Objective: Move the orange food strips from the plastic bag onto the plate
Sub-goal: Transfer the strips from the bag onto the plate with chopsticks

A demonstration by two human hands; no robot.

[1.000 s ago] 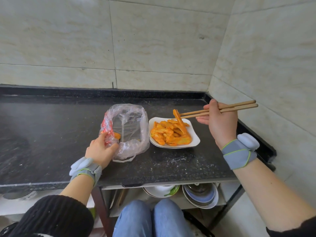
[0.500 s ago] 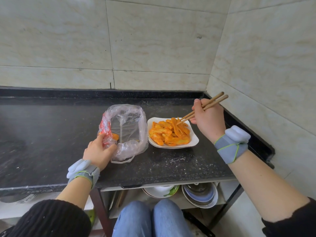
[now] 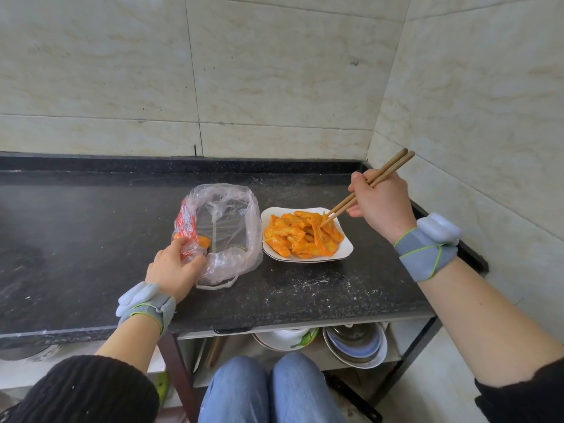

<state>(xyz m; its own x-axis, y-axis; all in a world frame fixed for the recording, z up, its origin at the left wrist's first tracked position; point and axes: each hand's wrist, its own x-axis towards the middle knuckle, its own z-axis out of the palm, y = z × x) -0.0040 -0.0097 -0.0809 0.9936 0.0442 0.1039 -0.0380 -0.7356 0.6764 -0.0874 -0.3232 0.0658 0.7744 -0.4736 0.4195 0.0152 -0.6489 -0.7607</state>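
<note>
A: Status on the hands?
B: Left hand (image 3: pixel 172 271) pinches the near-left rim of the clear plastic bag with red print (image 3: pixel 232 221), thumb and fingers curled into the film. Right hand (image 3: pixel 381 206) is clamped round a pair of brown wooden chopsticks (image 3: pixel 395 162), held over the plate's far-right corner.
A: Chopstick tips?
B: Close together, down in the pile of orange food strips (image 3: pixel 300 236) on the white square-ish plate (image 3: pixel 267 215). Can't tell if they grip a strip or only touch it.
A: Where's the food overall?
B: Nearly all on the plate, heaped across its middle. One orange piece (image 3: pixel 203 240) shows inside the bag, at its left edge just beside the left fingers. The rest of the bag is see-through down to the counter.
A: Layout?
B: Bag lies mouth-up on the black speckled stone counter (image 3: pixel 91 239), plate just to its right. Touching or a hair apart, can't tell. Tiled wall corner behind.
A: Anything else in shot?
B: Grey wrist bands with white pods (image 3: pixel 427 248) on both wrists. Stacked bowls (image 3: pixel 355 343) on a shelf under the counter. Blue-jeans knees (image 3: pixel 271 389) at the bottom edge.
</note>
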